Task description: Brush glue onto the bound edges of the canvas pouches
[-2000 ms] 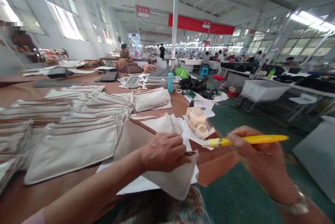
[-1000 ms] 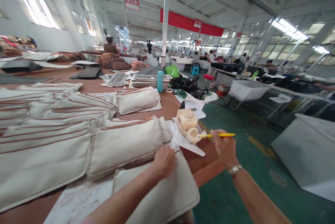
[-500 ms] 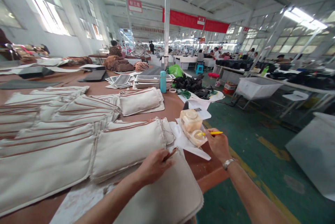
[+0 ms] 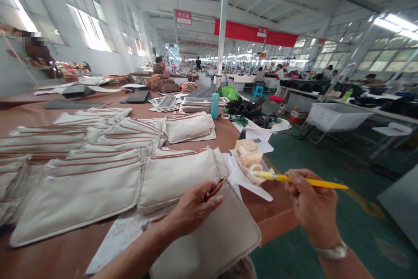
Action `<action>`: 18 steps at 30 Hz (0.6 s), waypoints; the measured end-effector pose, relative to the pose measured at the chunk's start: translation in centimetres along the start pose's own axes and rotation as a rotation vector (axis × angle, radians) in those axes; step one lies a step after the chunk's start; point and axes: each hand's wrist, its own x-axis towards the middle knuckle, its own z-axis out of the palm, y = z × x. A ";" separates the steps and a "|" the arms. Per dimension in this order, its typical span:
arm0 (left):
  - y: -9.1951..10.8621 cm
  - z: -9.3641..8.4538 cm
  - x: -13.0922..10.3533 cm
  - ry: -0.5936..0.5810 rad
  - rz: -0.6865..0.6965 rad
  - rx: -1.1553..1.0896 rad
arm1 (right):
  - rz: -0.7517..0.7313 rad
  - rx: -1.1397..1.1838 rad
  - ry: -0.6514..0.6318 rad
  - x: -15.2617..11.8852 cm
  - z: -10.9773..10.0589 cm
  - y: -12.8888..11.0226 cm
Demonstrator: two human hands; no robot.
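As my left hand [image 4: 193, 209] pinches the pouch [image 4: 214, 240], I should steady the brush [image 4: 281, 178] my right hand [image 4: 315, 209] grips near the pot [image 4: 248, 157] to avoid drips.

Yellow brush [image 4: 281, 178], earlier dipped inside cup [image 4: 256, 166], now at rim.

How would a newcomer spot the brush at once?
Start at the brown table and go to its right edge. By it, the right hand holds the brush, tip beside a squat cream container. It is slim and bright yellow, unlike that container or the pale pouches.
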 end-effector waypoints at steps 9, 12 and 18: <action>0.8 0.7 -1.9 -0.033 0.083 -0.042 | -0.192 0.046 -0.397 -3.8 3.2 -5.7; 1.2 0.5 -2.7 -0.065 0.098 -0.048 | -0.295 -0.069 -0.394 -3.6 3.4 -5.9; 1.3 0.4 -3.5 -0.049 0.149 0.125 | -0.360 -0.070 -0.384 -4.5 2.8 -6.8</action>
